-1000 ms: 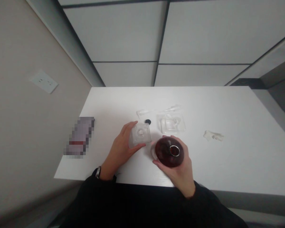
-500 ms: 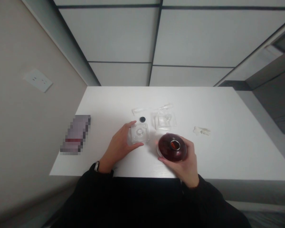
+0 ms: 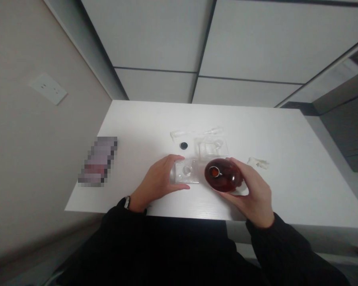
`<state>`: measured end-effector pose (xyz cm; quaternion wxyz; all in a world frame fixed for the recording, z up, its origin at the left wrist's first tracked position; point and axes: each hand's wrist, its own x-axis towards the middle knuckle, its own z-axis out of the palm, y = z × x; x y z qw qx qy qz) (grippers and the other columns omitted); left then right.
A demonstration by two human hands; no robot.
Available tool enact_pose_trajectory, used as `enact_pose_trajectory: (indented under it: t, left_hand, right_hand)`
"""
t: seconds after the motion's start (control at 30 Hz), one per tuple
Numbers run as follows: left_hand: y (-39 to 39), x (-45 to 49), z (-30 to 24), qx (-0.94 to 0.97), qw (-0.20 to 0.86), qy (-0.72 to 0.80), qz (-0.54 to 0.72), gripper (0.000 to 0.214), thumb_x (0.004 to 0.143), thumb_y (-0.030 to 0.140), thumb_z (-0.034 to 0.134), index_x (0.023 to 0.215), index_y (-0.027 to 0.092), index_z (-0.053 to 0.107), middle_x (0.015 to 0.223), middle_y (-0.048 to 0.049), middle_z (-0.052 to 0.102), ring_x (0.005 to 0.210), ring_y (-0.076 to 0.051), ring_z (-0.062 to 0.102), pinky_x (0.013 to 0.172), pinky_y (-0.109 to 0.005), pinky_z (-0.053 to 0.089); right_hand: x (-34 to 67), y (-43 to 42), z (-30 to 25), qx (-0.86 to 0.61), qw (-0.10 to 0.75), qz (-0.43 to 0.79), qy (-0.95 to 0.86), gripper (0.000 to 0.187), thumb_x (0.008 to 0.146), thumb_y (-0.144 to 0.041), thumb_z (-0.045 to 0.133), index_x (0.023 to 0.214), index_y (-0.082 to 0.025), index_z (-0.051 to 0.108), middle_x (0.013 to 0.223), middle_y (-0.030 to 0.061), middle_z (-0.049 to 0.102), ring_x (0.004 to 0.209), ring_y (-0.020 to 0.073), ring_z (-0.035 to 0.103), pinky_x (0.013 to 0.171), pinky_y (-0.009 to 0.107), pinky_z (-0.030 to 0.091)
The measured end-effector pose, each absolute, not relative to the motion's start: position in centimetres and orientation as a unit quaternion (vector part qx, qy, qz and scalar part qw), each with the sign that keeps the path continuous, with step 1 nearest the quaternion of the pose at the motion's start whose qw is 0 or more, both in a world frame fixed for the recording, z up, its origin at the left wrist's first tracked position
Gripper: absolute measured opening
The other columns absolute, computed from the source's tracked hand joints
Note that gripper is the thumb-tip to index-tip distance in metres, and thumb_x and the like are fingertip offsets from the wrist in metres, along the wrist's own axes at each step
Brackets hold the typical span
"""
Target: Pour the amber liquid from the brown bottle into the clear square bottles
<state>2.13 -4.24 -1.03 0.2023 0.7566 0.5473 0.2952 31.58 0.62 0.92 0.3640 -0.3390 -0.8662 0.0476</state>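
My right hand [image 3: 256,194] grips a round glass bottle [image 3: 228,176] of dark red liquid, its fingers wrapped round the side. The bottle tips to the left, so its open mouth points toward a clear square container [image 3: 187,171]. Around that container's left side my left hand [image 3: 158,176] is closed, thumb at the near edge and fingers at the far edge. A round opening shows in the container's top, and no red liquid is visible inside. Just beyond it lies a small black cap [image 3: 184,145].
Behind the bottle sits another clear plastic piece [image 3: 204,149]. Farther back lie thin clear plastic pieces [image 3: 179,134]. A crumpled whitish scrap [image 3: 258,163] is on the right, and a blurred-out flat object [image 3: 100,159] at the left edge of the white table [image 3: 143,123].
My right hand has tilted the bottle leftward from nearly upright. My left hand keeps its hold on the clear container. The whole view has shifted a little.
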Motion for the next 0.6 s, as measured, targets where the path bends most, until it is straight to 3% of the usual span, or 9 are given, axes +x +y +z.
enact_pose_trajectory:
  t: [0.23, 0.43, 0.6]
  left_hand:
    - [-4.2, 2.5, -1.2, 0.780, 0.167, 0.528, 0.290, 0.084, 0.073, 0.058, 0.095, 0.135, 0.022, 0.052, 0.128, -0.0115, 0.073, 0.113, -0.032, 0.075, 0.096, -0.048, 0.063]
    - [-4.3, 2.6, -0.8, 0.790, 0.095, 0.509, 0.328, 0.081, 0.075, 0.056, 0.095, 0.136, 0.022, 0.053, 0.127, -0.0108, 0.074, 0.116, -0.030, 0.074, 0.100, -0.045, 0.061]
    - [-4.4, 2.6, -0.7, 0.783, 0.133, 0.527, 0.302, 0.080, 0.077, 0.059, 0.092, 0.137, 0.022, 0.053, 0.129, -0.0113, 0.074, 0.115, -0.031, 0.075, 0.097, -0.045, 0.062]
  right_hand:
    - [31.7, 1.1, 1.9, -0.313, 0.337, 0.005, -0.888, 0.082, 0.091, -0.038, 0.082, 0.163, -0.021, 0.046, 0.130, 0.0186, 0.074, 0.114, 0.0318, 0.076, 0.091, 0.046, 0.068]
    - [31.8, 1.1, 2.3, -0.304, 0.329, -0.006, -0.894, 0.084, 0.090, -0.036, 0.083, 0.164, -0.022, 0.044, 0.131, 0.0181, 0.074, 0.115, 0.0314, 0.075, 0.092, 0.045, 0.068]
    - [31.8, 1.1, 2.3, -0.302, 0.323, -0.015, -0.897, 0.084, 0.090, -0.036, 0.083, 0.163, -0.018, 0.046, 0.129, 0.0200, 0.074, 0.114, 0.0327, 0.075, 0.091, 0.046, 0.067]
